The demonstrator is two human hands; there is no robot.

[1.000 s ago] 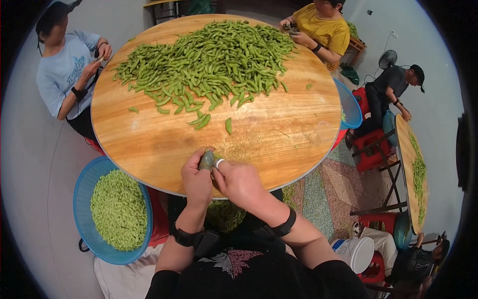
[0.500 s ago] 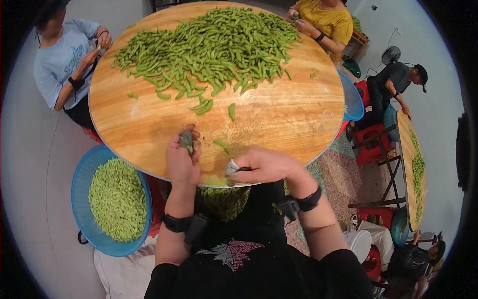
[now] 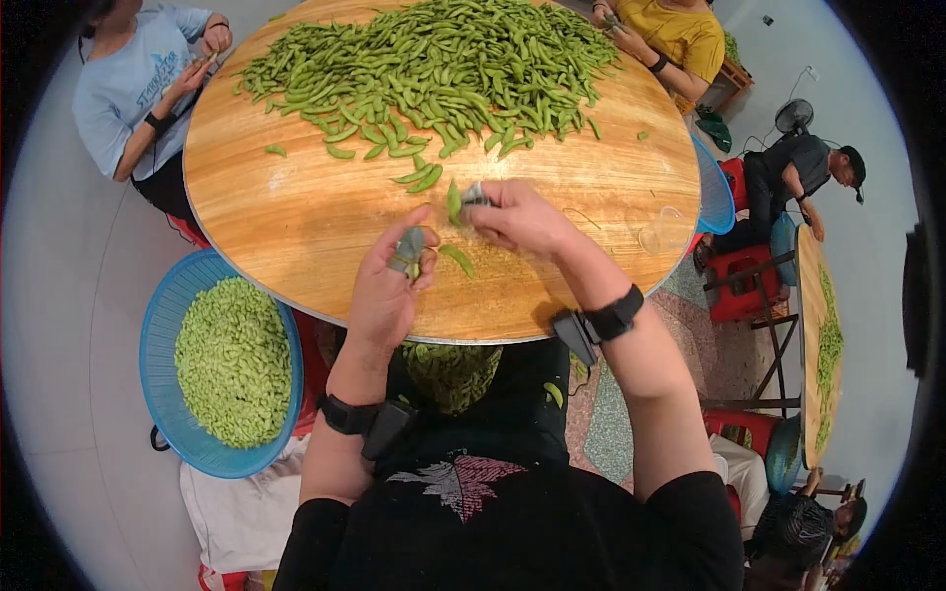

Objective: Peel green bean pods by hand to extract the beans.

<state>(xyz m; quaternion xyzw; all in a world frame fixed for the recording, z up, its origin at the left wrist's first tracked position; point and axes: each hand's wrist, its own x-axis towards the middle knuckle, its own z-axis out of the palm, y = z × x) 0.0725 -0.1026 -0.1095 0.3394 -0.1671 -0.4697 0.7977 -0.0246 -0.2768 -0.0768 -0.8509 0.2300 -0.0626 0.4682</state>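
Note:
Over the near part of the round wooden table (image 3: 325,246), my left hand (image 3: 389,281) is curled, palm up. A grey-green wrap covers one of its fingertips, and a bit of pale green shows between the fingers, too small to name. To its right, my right hand (image 3: 522,219), with a silvery wrap at the fingers, pinches a green soybean pod (image 3: 453,203) held upright. Another soybean pod (image 3: 456,260) lies on the wood between my hands. Beyond them spreads a large heap of soybean pods (image 3: 424,74), with a few loose ones at its near edge.
A blue basket (image 3: 150,369) of shelled beans (image 3: 232,360) stands at my left. Below the table edge, a pile of green pods or husks (image 3: 453,374) shows at my lap. Co-workers sit at the far left and far right. A clear cup (image 3: 670,225) lies on the table's right.
My right hand has moved from the table's near edge forward to a loose pod and now grips it. My left hand has shifted slightly right. The whole view has tilted a little.

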